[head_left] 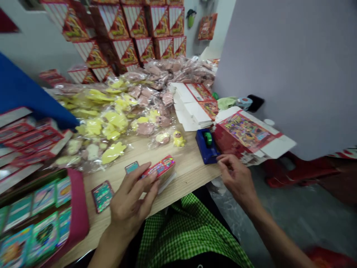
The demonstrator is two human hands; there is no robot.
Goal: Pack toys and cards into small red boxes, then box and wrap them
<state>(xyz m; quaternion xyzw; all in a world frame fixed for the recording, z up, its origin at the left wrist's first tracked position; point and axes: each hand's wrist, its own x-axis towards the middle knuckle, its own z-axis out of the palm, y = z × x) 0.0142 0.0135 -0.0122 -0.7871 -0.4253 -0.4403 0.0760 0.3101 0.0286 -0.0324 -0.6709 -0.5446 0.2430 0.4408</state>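
Note:
My left hand (135, 197) is closed around a small red printed box (161, 167), which lies on its side near the table's front edge. At the blue tape dispenser (206, 149), which holds a green-cored roll, my right hand (235, 176) pinches the tape end by the cutter; the clear strip itself is hard to make out. Beside my left hand lie a teal card with a red border (102, 196) and another card (131, 167), partly covered by the fingers. A small yellow figure (178, 139) stands behind the red box.
A pink-edged bin of cards (79, 208) stands at left. Bagged yellow plush pieces (114, 124) and pink ones (167, 70) are heaped behind. Flattened cartons (192, 106) and printed boxes (248, 134) lie right of centre. Stacked red boxes (136, 22) line the back wall.

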